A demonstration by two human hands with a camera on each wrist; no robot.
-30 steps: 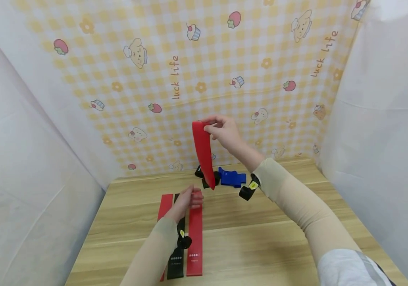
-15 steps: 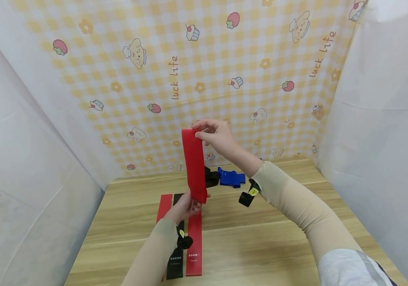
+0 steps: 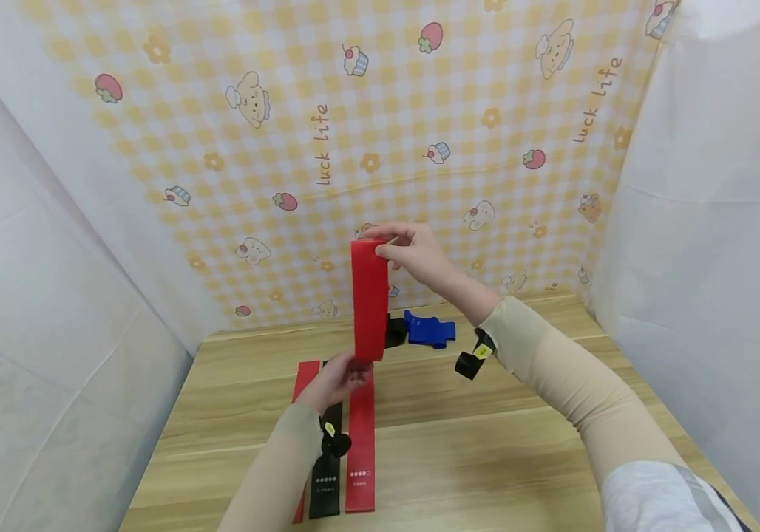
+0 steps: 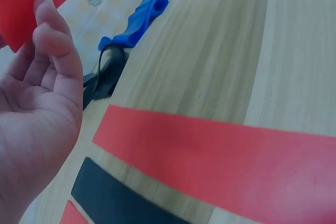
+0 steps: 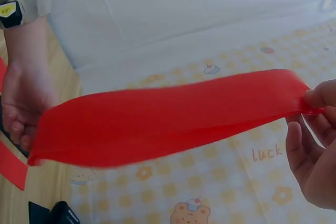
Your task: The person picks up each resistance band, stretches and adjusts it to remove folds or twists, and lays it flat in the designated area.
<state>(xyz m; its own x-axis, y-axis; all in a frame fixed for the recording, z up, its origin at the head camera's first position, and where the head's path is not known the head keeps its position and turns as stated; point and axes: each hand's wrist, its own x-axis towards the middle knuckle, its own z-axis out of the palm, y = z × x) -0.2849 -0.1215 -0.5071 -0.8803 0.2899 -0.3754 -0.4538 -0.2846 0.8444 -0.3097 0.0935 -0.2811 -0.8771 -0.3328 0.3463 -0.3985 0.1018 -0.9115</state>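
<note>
A red loop resistance band (image 3: 370, 303) hangs lengthwise between the two hands. My right hand (image 3: 418, 255) pinches its upper end between thumb and fingers, as the right wrist view also shows. At the lower end my left hand (image 3: 335, 382) holds the band with curled fingers; its grip is partly hidden behind the band (image 5: 157, 119). In the left wrist view a fingertip (image 4: 46, 3) of that hand lies against the band's red corner. Below the left hand, a flat red band (image 3: 360, 443) lies on the table beside a black band (image 3: 325, 484).
Another flat red band (image 3: 305, 377) lies left of the black one, partly under the left arm. Near the back of the table (image 3: 486, 458) sit a crumpled blue band (image 3: 429, 331) and a black band (image 3: 395, 332). A patterned cloth (image 3: 387, 111) hangs behind.
My right hand came down slightly with the red band, first left, then a little right. My left hand met its lower end, which hung free a second ago, and has risen slightly.
</note>
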